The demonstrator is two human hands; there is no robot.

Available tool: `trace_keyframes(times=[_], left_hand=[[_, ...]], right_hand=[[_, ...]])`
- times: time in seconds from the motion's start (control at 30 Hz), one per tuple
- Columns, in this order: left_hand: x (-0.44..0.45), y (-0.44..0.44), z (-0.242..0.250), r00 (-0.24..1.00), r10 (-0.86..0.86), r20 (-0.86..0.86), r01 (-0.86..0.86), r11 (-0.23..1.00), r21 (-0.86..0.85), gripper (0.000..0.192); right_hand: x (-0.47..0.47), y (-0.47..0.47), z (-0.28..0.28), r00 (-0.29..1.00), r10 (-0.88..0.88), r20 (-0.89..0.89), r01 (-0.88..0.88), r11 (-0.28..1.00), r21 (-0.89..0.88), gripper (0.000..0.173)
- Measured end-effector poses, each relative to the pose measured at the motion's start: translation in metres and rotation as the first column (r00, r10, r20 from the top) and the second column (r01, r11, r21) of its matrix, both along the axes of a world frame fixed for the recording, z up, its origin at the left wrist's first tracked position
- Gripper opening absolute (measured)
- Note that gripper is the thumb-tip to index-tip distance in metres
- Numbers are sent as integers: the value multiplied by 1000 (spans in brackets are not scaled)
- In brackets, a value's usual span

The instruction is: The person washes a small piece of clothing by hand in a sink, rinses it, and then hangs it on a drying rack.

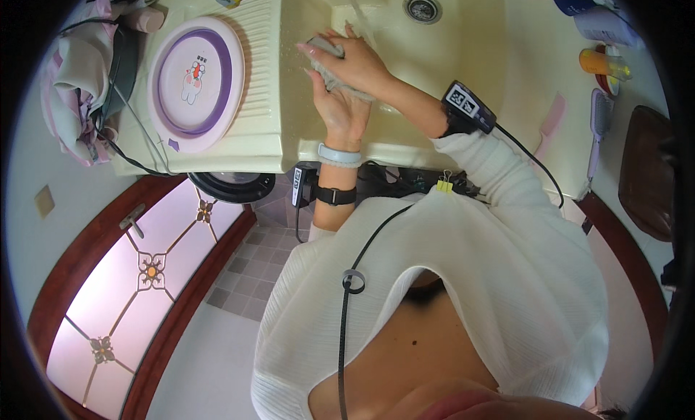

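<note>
A wet grey cloth (327, 77) is bunched between my two hands over the cream laundry sink (445, 78). My left hand (343, 112) lies palm up beneath the cloth, its thumb pointing up along the left side. From above, my right hand (359, 63) grips the cloth, with the fingers spread over it. Part of the cloth is hidden by the right hand. A thin stream of water (358, 10) falls just beyond the fingertips. The metal drain strainer (422, 8) is visible in the basin floor, to the right of the water.
Left of the basin, a collapsible pink-and-purple washbasin (234, 89) rests on the ridged washboard (259, 89). Bundled fabric (81, 78) hangs farther left. On the right ledge lie a pink comb (553, 119), a purple hairbrush (600, 116) and several bottles. A cable (535, 157) trails from my right wrist device.
</note>
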State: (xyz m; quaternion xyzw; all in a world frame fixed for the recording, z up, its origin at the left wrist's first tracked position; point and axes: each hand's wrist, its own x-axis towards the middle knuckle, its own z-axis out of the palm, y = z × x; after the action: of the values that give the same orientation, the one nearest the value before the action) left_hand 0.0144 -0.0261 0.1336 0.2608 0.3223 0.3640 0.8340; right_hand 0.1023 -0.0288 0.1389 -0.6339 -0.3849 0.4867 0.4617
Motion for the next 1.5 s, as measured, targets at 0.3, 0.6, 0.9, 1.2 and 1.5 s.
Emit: trace_keyframes(times=[0.3,0.6,0.9,1.2,1.5], left_hand=[[-4,9,-18,990,-96,-101,109,985,135,65],[-28,-8,-19,971,205,-125,-224,961,-160,65],[-57,-15,3,959,190,-210,-236,946,-221,70],[-73,21,-3,958,236,-163,-271,932,-241,59],[-78,40,6,956,185,-229,-237,945,-227,59]], right_hand=[[-21,-10,-4,986,-148,-81,155,983,98,51],[-1,9,-50,533,-258,-806,-31,946,-323,47],[37,42,-106,-72,-426,-902,127,893,-432,47],[7,63,-168,122,-424,-897,65,905,-419,29],[-10,57,-174,555,-593,-584,16,710,-704,48]])
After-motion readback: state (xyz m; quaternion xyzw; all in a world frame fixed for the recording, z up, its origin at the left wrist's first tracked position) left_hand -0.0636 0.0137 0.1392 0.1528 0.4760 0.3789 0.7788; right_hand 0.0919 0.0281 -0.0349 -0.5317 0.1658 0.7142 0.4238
